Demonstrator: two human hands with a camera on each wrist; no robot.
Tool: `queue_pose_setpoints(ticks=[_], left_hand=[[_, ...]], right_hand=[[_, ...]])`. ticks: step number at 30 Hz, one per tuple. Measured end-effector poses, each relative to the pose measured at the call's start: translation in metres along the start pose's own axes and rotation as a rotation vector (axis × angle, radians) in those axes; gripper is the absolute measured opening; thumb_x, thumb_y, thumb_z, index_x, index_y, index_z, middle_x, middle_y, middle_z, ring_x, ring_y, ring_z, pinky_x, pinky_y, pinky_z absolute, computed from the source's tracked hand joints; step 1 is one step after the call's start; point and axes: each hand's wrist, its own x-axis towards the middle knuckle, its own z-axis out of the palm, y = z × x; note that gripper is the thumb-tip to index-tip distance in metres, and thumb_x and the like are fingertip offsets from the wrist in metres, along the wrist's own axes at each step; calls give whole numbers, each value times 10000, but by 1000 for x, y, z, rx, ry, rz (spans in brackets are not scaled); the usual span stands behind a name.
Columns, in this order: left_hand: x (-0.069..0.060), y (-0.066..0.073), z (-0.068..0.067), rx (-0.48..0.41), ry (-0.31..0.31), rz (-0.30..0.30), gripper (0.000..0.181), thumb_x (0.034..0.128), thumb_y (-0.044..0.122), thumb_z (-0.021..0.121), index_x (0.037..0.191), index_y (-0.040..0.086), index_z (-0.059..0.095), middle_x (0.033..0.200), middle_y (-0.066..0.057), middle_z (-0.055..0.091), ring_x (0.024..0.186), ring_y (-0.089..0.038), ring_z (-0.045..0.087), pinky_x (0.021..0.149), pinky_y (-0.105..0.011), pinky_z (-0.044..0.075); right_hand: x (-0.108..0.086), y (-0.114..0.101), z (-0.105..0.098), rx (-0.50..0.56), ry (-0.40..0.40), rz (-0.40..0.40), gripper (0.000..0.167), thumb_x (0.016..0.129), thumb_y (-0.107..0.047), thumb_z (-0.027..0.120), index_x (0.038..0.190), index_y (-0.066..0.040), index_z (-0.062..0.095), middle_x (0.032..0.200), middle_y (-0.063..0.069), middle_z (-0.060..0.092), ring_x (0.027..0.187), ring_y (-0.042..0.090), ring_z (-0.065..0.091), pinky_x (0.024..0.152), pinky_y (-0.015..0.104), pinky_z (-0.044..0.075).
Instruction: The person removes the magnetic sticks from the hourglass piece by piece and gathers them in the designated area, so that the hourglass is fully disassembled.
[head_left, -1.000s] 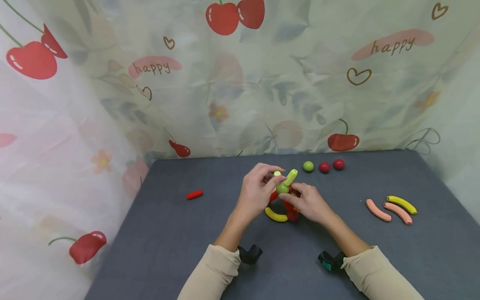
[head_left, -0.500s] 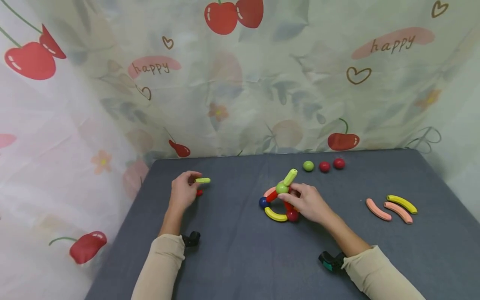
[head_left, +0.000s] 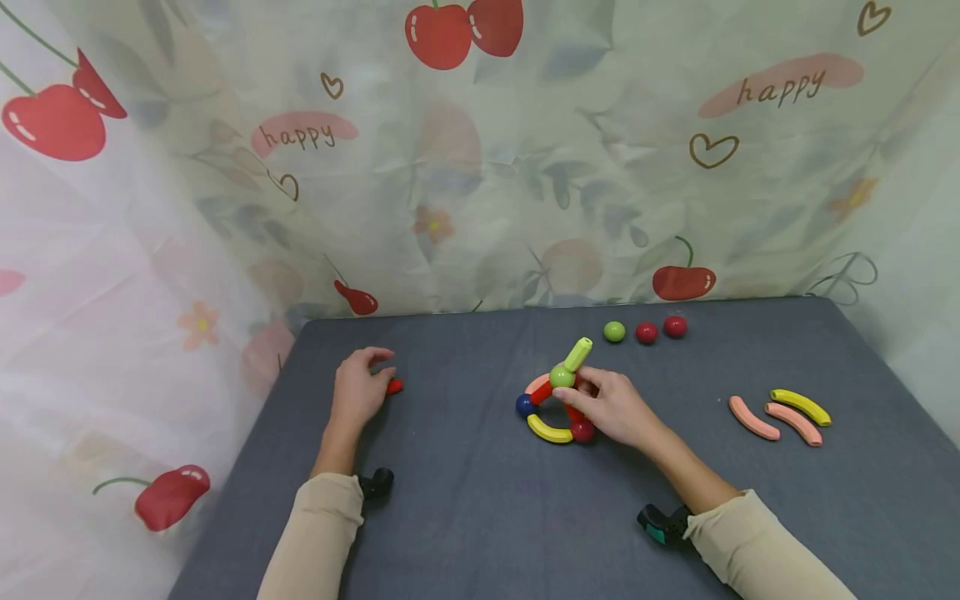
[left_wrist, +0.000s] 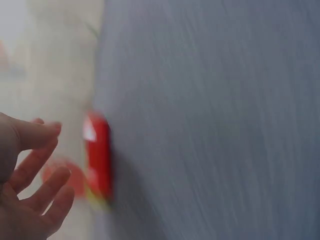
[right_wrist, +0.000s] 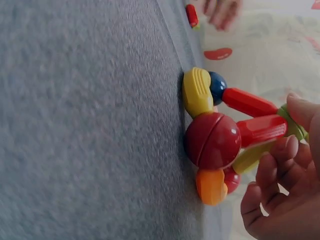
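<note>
My left hand (head_left: 360, 387) hovers by a short red rod (head_left: 394, 386) at the table's left side, its fingers loosely bent and holding nothing. The left wrist view shows a gap between the fingertips and the red rod (left_wrist: 99, 155), with a blurred yellow-green bit at the rod's lower end. My right hand (head_left: 611, 404) pinches the green ball (head_left: 562, 376) atop a built frame of magnetic rods and balls. From that ball a light green rod (head_left: 578, 354) sticks up at a slant. Red rods slope down to a blue ball (head_left: 527, 406) and a dark red ball (right_wrist: 213, 140). A curved yellow rod (head_left: 550, 430) joins those two.
Along the back edge sit a loose green ball (head_left: 614, 332) and two red balls (head_left: 647, 333). To the right lie two curved pink rods (head_left: 753, 418) and a curved yellow rod (head_left: 801, 407). A printed curtain (head_left: 480, 167) hangs behind the table.
My left hand left the frame with a light green rod, carried it left and let it go near the red rod. The right hand stays at the green ball.
</note>
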Motion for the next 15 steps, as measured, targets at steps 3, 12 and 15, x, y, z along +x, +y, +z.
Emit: queue_pose_setpoints(ticks=[3,12,15], left_hand=[[0,38,7,-24,-19,114,267,982,202,694,1237,125,706,1264,-94,680,1245,-321,576,1086,-518,437],[-23,167,48,-155,-143,411,260,982,370,686,1213,254,709,1189,62,703,1063,-161,559,873,-350,502],[-30,193,64,-159,-211,455,303,981,419,670,1244,271,699,1203,101,699,1011,-157,542,819,-308,483]], right_hand=[[-1,-2,4,28,0,11,297,942,-422,725,923,-139,636,651,-40,464,551,114,430,523,237,314],[-3,-6,8,7,8,4,319,952,-443,704,795,-181,612,608,-56,455,515,122,439,513,241,319],[-1,-6,7,4,3,-9,282,959,-446,693,839,-196,642,607,-55,463,510,121,443,514,246,331]])
